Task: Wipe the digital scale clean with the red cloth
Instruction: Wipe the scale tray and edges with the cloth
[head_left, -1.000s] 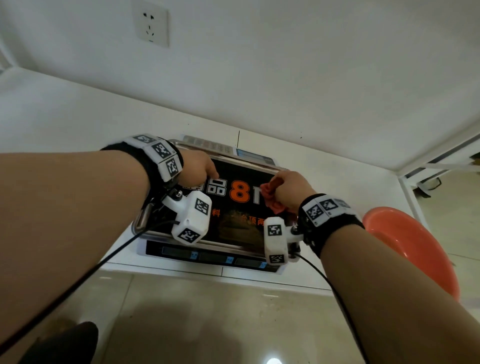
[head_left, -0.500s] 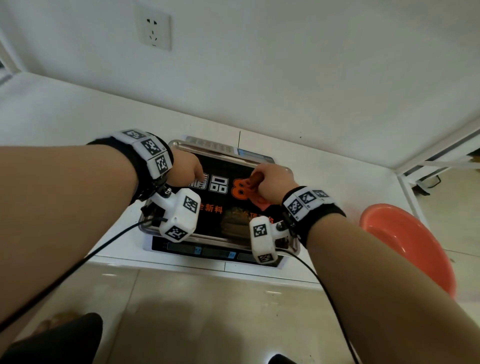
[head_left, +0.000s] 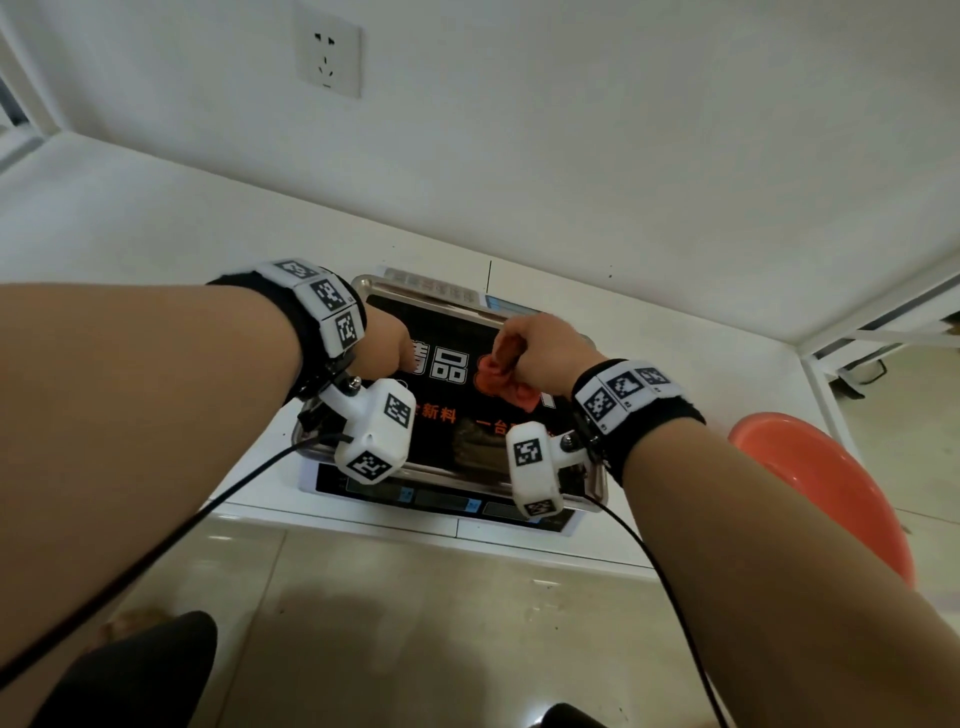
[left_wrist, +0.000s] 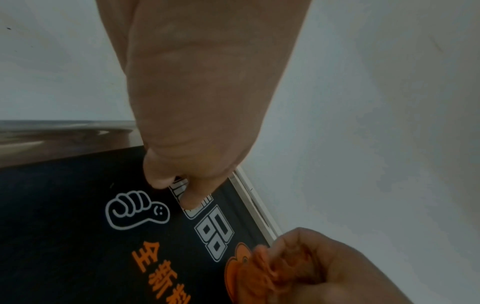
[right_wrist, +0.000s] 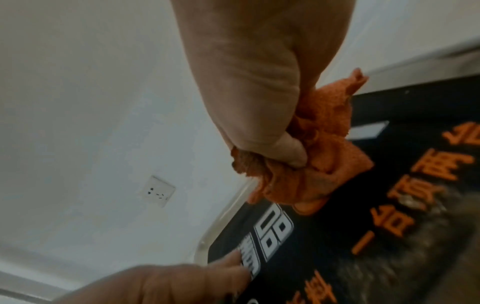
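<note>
**Red cloth bunched on the scale's black platter**

We see the digital scale with its steel-rimmed tray and black printed top (head_left: 457, 441) sitting on the white bench (head_left: 156, 234), close to the wall. Our right hand (head_left: 540, 353) has its fingers (right_wrist: 293, 152) clamped around the crumpled red cloth (head_left: 498, 384), which presses on the black surface near the tray's far edge. Our left hand (head_left: 382, 345) rests fingertips (left_wrist: 189, 197) on the printed white characters; its fingers look loosely curled, though the angle is poor. An orange plastic basin (head_left: 826, 488) sits right of the bench. A white wall socket (head_left: 328, 52) is above.
</note>
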